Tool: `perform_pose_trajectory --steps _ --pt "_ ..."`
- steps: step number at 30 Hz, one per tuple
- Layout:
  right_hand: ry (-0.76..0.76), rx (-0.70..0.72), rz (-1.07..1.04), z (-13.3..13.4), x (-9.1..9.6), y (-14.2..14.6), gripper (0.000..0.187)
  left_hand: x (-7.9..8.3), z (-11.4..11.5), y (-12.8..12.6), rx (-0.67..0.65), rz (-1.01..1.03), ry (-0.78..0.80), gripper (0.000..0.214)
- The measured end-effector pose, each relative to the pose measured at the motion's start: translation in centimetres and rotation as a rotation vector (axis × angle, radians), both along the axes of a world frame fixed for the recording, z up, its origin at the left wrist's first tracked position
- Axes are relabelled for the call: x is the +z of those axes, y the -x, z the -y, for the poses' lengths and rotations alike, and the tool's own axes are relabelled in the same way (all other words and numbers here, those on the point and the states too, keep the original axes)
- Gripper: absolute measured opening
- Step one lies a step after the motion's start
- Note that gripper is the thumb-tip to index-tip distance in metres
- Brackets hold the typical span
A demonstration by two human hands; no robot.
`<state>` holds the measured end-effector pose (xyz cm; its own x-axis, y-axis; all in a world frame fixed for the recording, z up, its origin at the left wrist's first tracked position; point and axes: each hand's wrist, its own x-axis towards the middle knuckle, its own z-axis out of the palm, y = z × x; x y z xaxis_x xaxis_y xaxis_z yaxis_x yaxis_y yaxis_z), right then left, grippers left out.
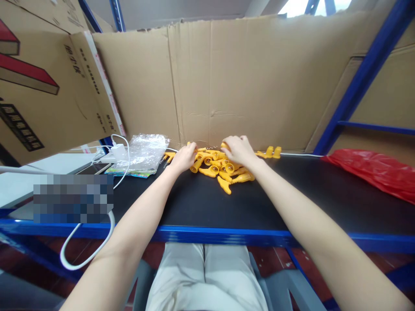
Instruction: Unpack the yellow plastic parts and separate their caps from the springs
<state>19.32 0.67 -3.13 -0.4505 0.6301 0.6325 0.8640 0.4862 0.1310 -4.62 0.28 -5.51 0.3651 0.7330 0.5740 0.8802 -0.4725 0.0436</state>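
A loose pile of several yellow plastic parts (212, 170) lies on the black shelf top, some tube-shaped with open round ends, others flat and curved. My left hand (184, 158) is at the pile's left edge, its fingers curled round a yellow plastic part (189, 143) of which only bits show. Over the right side of the pile, my right hand (239, 150) is closed on another yellow plastic part (224, 146), mostly hidden by the fingers. Small yellow boot-shaped pieces (269, 152) stand beyond my right hand. A yellow hand-shaped piece (169, 156) lies left of my left hand.
Transparent plastic packaging (147, 149) lies on the left, beside a white charger (118, 152) and its cables. A red plastic bag (372, 172) rests on the right. Cardboard (259, 82) walls the back, and a blue metal edge (223, 234) runs along the front.
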Motion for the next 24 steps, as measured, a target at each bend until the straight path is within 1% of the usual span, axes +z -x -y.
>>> perform_pose_trajectory --steps 3,6,10,12,14,16,19,21,24 --pt "-0.038 -0.098 -0.192 -1.3 0.4 -2.6 0.028 0.2 0.3 0.4 0.092 0.022 0.003 0.019" --pt "-0.027 -0.284 -0.395 -2.6 0.1 -6.3 0.037 0.3 0.5 0.8 0.15 0.026 -0.032 0.02" --pt "0.034 -0.588 -0.648 -4.1 -1.8 -11.9 0.043 0.1 0.2 1.5 0.177 0.025 -0.17 0.017" --pt "0.063 -0.68 -0.775 -4.5 -3.2 -14.4 0.042 0.0 0.1 1.7 0.214 0.024 -0.228 0.015" --pt "0.11 -0.771 -0.925 -4.8 -4.5 -16.3 0.042 0.0 0.0 1.8 0.255 0.028 -0.25 0.016" --pt "0.123 -0.82 -1.048 -5.0 -5.7 -17.6 0.039 0.1 -0.1 1.9 0.285 0.051 -0.219 0.018" --pt "0.161 -0.837 -1.104 -5.2 -7.0 -18.6 0.037 0.1 -0.2 2.1 0.317 0.109 -0.099 0.024" --pt "0.192 -0.832 -1.116 -5.2 -7.4 -18.8 0.038 0.0 -0.4 2.3 0.356 0.151 -0.026 0.028" --pt "0.216 -0.833 -1.124 -5.2 -7.5 -18.8 0.038 -0.3 -0.7 2.7 0.402 0.193 0.016 0.034"
